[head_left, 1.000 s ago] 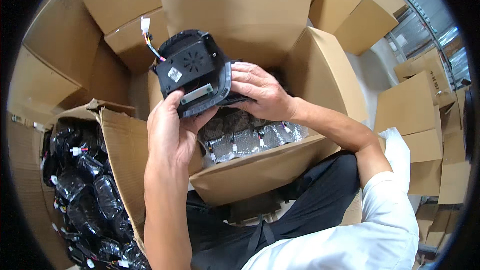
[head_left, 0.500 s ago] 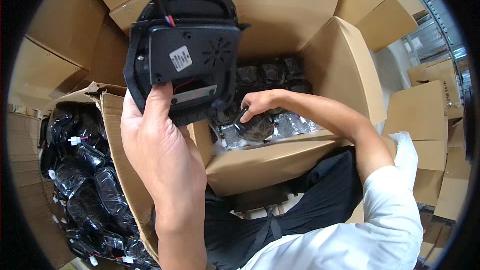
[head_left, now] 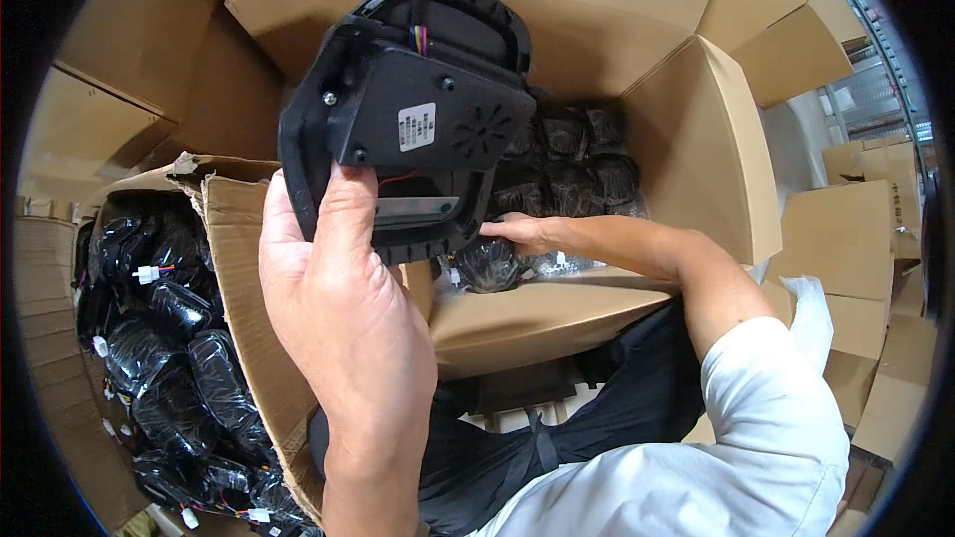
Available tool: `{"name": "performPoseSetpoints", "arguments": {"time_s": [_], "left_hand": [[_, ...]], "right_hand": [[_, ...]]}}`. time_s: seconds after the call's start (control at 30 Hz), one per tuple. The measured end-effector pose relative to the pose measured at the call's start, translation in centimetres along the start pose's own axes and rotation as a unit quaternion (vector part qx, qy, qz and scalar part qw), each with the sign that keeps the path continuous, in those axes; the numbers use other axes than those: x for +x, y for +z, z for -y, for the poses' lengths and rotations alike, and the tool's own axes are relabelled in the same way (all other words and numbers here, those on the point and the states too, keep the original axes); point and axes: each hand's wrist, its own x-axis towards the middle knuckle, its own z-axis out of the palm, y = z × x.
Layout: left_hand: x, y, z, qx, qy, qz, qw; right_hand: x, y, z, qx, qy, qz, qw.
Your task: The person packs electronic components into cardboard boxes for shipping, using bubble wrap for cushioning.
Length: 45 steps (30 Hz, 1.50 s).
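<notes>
The unit (head_left: 428, 99) sits in the left hand (head_left: 343, 264), left of the right hand (head_left: 522, 229). The right hand is inside the box (head_left: 557, 323) — packs (head_left: 572, 184) lie beyond and on its near side. Left of the left hand: a second box (head_left: 239, 278) containing bundles (head_left: 174, 408). Far right of both hands — cartons (head_left: 836, 239).

A: What colour was the housing (head_left: 388, 89)?
B: Black; its vent (head_left: 482, 129) showed a radiating petal pattern, its label (head_left: 418, 127) was white with dark print.
A: What showed around the housing?
B: Wires (head_left: 418, 38) on it were multicoloured, yellow among them. Carton (head_left: 696, 139) right of it was plain tan; trousers (head_left: 647, 383) below-right of it, black; sleeve (head_left: 766, 378) farther right, white.
</notes>
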Motion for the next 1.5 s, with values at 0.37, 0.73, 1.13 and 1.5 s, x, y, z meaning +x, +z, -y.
{"name": "performPoseSetpoints", "arguments": {"time_s": [0.37,0.73,1.13,1.5], "left_hand": [[-0.4,0.5,0.1,0.002,0.000,-0.012,1.000],[0.2,0.4,0.2,-0.010,-0.016,-0.011,1.000],[1.4,0.1,0.9,0.038,-0.078,-0.067,0.994],[0.3,0.6,1.2,0.134,-0.047,0.039,0.989]], "right_hand": [[-2.7,2.9,-0.3,0.039,-0.030,0.001,0.999],[-0.3,4.1,-1.4,-0.295,0.007,-0.128,0.947],[-12.6,3.0,12.7,-0.355,-0.631,-0.349,0.595],[-23.3,6.8,16.1,-0.570,-0.654,-0.260,0.424]]}}
